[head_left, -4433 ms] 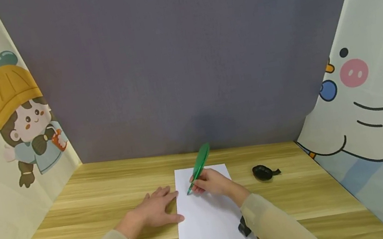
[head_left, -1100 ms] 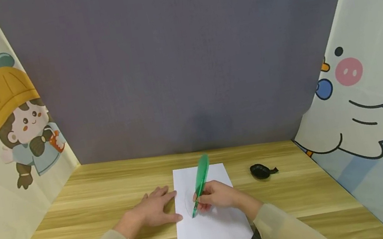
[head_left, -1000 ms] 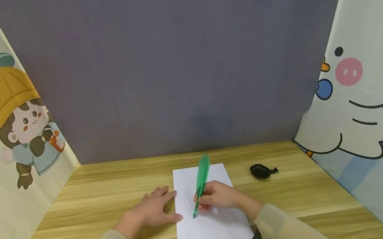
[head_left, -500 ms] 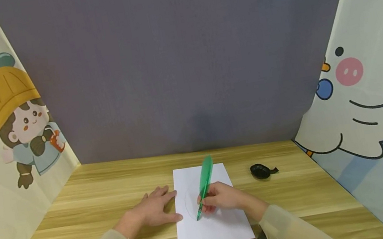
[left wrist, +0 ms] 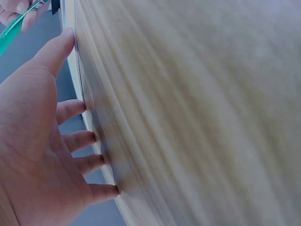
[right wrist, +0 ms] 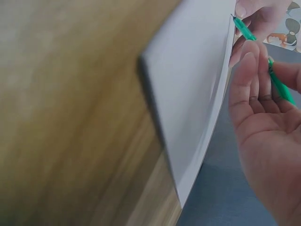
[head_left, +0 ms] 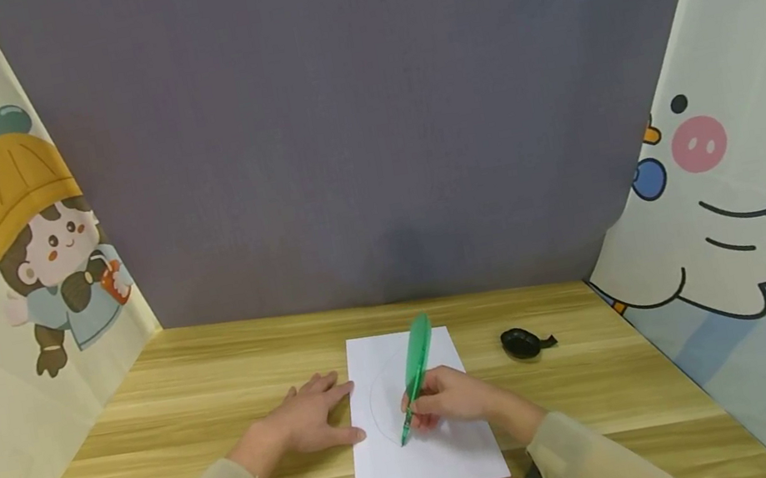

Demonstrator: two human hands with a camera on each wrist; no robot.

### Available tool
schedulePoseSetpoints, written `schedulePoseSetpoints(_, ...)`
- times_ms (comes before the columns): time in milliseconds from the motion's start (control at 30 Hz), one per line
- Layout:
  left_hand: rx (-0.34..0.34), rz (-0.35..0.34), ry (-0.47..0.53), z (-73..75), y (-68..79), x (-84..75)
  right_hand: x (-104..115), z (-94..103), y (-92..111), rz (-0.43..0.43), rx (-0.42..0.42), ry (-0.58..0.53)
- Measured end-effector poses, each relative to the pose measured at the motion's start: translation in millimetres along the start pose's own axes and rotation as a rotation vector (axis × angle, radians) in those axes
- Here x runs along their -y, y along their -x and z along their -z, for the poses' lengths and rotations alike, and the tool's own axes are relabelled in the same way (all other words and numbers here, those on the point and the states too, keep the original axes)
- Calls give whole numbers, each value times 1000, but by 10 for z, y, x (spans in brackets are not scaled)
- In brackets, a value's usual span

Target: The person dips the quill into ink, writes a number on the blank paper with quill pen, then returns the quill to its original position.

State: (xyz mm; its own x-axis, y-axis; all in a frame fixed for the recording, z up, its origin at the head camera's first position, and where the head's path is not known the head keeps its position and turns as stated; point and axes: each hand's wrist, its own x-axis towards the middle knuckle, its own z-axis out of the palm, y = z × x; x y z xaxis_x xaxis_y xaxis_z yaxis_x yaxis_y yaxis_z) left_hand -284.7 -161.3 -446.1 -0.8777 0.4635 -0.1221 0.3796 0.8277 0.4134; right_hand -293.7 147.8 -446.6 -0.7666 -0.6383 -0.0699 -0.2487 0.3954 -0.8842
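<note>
A green feather-shaped pen [head_left: 418, 356] leans in my right hand [head_left: 451, 395], pinched between thumb and fingers. Its tip meets a white sheet of paper [head_left: 392, 474], where a thin curved line runs around the left side and up toward the top. My left hand [head_left: 310, 416] lies flat with spread fingers on the table at the sheet's left edge; thumb and index tip touch the paper. The right wrist view shows the pen [right wrist: 244, 29] gripped low by the curled fingers. In the left wrist view, straight fingertips of the left hand [left wrist: 42, 136] rest on the wood.
A black rounded object with a short tail [head_left: 522, 343], perhaps a correction tape, lies right of the paper on the wooden table [head_left: 222, 367]. A dark grey panel [head_left: 349, 126] stands behind. Cartoon-printed curtains [head_left: 744, 212] flank both sides.
My right hand has moved down, then rightward with the pen along the sheet. The curved line has appeared and grown at its lower end. The left hand has stayed in place.
</note>
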Motion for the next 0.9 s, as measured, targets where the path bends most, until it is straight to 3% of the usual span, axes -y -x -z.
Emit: schedulePoseSetpoints(900, 4, 7, 2, -4, 12, -7, -87, 117, 146, -9, 55, -7)
